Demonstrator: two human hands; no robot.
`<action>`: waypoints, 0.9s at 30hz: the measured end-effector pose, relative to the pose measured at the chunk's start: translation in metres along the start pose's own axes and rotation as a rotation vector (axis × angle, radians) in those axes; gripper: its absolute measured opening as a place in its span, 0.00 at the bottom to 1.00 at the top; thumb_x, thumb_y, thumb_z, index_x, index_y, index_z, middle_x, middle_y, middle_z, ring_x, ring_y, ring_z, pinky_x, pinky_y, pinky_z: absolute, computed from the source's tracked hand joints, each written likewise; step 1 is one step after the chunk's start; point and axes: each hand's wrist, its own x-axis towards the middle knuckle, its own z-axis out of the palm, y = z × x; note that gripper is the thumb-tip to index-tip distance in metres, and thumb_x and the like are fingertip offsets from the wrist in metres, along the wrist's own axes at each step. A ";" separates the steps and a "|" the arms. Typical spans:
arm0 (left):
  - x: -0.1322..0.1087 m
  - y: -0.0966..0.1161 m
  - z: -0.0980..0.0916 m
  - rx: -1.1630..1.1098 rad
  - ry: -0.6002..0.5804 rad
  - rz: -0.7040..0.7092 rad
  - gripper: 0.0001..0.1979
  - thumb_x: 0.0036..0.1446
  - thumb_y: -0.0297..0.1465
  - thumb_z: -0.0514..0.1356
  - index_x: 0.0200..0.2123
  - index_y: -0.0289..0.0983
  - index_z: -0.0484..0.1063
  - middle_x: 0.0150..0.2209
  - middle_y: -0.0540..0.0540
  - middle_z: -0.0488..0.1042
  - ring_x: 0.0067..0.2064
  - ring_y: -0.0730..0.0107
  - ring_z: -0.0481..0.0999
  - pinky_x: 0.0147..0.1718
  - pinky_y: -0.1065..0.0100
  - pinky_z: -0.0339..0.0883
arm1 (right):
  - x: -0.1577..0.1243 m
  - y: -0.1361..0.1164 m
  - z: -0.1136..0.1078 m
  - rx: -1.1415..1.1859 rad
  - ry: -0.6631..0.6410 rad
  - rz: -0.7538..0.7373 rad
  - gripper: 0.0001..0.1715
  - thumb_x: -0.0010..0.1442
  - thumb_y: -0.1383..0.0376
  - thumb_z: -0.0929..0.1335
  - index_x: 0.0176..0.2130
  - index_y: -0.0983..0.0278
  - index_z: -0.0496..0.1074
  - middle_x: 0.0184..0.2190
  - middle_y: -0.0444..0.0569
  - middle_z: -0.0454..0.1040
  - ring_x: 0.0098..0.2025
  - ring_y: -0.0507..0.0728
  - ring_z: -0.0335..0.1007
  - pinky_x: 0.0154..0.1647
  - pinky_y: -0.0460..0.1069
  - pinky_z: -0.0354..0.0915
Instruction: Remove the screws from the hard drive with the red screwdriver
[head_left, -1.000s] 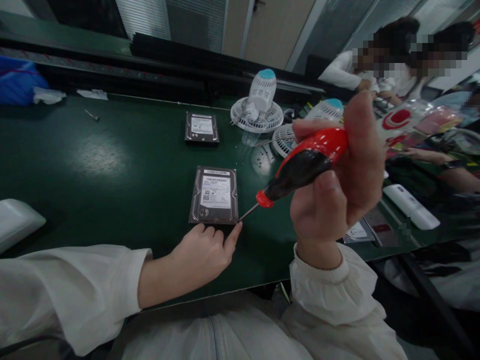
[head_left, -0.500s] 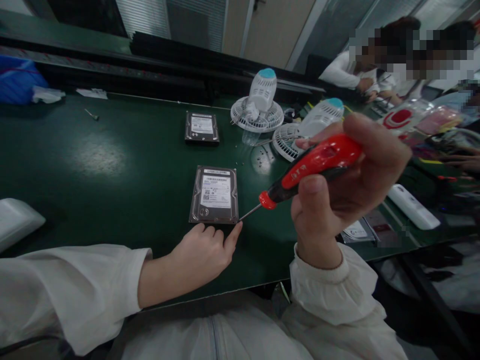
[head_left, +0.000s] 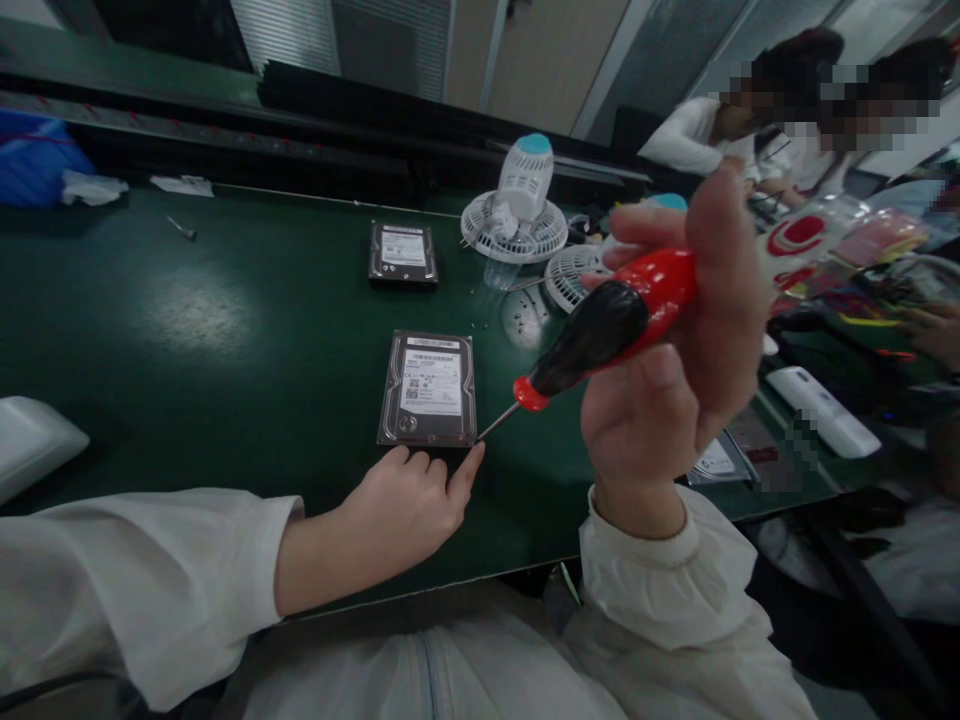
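Note:
A silver-and-black hard drive [head_left: 431, 385] with a white label lies flat on the green table. My right hand [head_left: 675, 330] is wrapped round the red and black handle of a screwdriver [head_left: 592, 335]. The screwdriver slants down to the left, its tip at the drive's near right corner. Just in front of the drive's near edge is my left hand [head_left: 405, 510], index finger stretched toward that corner beside the tip. Its other fingers are curled under, and the palm is hidden.
Farther back lies a second hard drive [head_left: 403, 254]. White fan parts [head_left: 525, 185] stand right of it, near small screws [head_left: 521, 318]. Another drive [head_left: 716, 458] and a white device [head_left: 823, 412] lie right. A white object [head_left: 37, 445] sits left. Co-workers [head_left: 697, 140] sit beyond.
My right hand has turned the screwdriver handle, showing more of its black side, and my fingers have shifted round it. The tip, hard drive and left hand stay in place.

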 end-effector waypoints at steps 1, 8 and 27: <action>0.000 0.000 0.000 -0.001 0.006 -0.002 0.26 0.62 0.28 0.60 0.62 0.26 0.69 0.25 0.46 0.75 0.25 0.62 0.75 0.25 0.62 0.60 | 0.002 0.002 0.001 0.006 0.008 -0.100 0.34 0.58 0.45 0.64 0.62 0.44 0.67 0.61 0.37 0.67 0.57 0.63 0.70 0.55 0.62 0.70; 0.000 0.000 0.000 -0.011 0.020 -0.009 0.26 0.61 0.28 0.62 0.61 0.25 0.70 0.24 0.46 0.75 0.24 0.62 0.75 0.24 0.62 0.60 | 0.004 0.004 0.005 -0.063 0.108 -0.199 0.32 0.54 0.49 0.70 0.57 0.50 0.72 0.48 0.45 0.76 0.43 0.59 0.71 0.41 0.59 0.71; 0.000 0.000 -0.001 -0.010 0.019 -0.005 0.26 0.61 0.28 0.61 0.62 0.25 0.69 0.25 0.46 0.75 0.25 0.62 0.75 0.25 0.62 0.61 | 0.002 0.001 0.005 -0.025 0.102 -0.214 0.34 0.55 0.51 0.66 0.60 0.49 0.71 0.56 0.40 0.74 0.46 0.60 0.73 0.42 0.59 0.73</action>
